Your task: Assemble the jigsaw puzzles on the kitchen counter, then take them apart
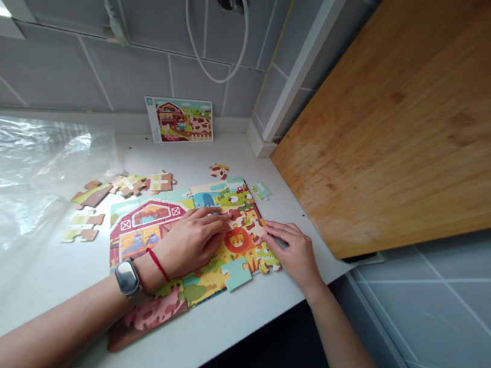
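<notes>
A partly joined farm puzzle (140,214) lies on the white counter, with a lion picture (238,241) near its right side. My left hand (192,240) rests over the middle of the puzzle, its fingertips on pieces with brown and white patches; whether it grips one is hidden. At the right edge, my right hand (292,249) pinches a brown and white piece (256,230) between thumb and fingers. Just below that lies a green piece with a white fence (267,257). A pale teal piece (237,273) overlaps the lower edge.
Several loose pieces (93,194) lie at the upper left, one piece (218,170) above the puzzle and another (262,191) to its right. A picture card (181,118) leans on the tiled wall. Clear plastic (20,173) covers the left; a wooden panel (408,106) stands right.
</notes>
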Tool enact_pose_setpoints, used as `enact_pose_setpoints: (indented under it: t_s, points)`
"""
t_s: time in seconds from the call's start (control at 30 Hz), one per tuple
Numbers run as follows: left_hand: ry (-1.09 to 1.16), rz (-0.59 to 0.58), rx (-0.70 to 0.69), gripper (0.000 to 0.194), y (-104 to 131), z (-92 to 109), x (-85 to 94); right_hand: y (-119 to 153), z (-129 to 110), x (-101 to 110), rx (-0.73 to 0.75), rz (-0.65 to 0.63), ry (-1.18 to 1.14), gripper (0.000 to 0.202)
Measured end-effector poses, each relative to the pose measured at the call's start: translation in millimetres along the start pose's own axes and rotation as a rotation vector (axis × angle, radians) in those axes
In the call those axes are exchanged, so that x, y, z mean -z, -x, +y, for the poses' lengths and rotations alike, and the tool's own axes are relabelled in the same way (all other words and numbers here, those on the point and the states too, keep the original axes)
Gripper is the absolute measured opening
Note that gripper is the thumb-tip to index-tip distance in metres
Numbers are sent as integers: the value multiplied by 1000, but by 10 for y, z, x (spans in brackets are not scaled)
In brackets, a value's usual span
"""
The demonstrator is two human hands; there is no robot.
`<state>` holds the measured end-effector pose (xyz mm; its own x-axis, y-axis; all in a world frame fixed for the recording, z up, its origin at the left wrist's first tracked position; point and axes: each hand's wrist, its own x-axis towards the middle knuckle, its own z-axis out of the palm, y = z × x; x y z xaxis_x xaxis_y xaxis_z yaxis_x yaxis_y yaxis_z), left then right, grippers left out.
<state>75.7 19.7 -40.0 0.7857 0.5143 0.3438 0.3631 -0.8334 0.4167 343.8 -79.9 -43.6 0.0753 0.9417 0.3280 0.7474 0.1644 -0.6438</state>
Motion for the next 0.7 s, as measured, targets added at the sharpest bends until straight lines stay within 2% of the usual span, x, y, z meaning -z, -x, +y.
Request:
enact_pose_setpoints:
  t_s: [0.23,0.53,0.7]
  points:
    - [-5,11,-5,29,-7,14,17,23,33,-39,77,50,39,19]
    - [11,6,9,29,-11,27,28,39,-26,-34,60,81,43,11]
    - [10,2,6,30,-7,33,26,63,-32,-27,3,81,27,16]
